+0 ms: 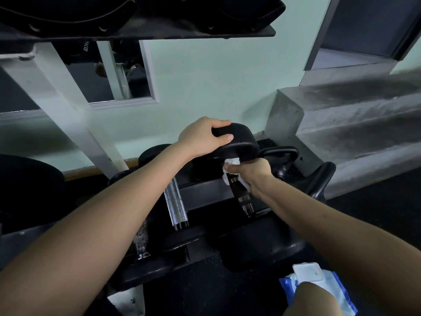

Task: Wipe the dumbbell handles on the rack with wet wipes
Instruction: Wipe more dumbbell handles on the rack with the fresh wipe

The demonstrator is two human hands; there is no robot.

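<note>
A black dumbbell lies on the lowest rack shelf (205, 192) with its dark handle (242, 197) running toward me. My left hand (202, 139) grips the far head (239, 139) of this dumbbell from above. My right hand (252, 176) is wrapped round the upper part of the handle with a white wet wipe (230, 169) bunched under the fingers. To the left, another dumbbell shows a silver knurled handle (175, 204). A third knurled handle (141, 238) sits partly behind my left forearm.
A blue and white wet wipe pack (319, 283) rests at the bottom right by my knee. A black kettlebell (282, 160) stands behind my right hand. Grey concrete steps (353, 124) rise on the right. An upper rack shelf (136, 30) with dumbbells hangs overhead.
</note>
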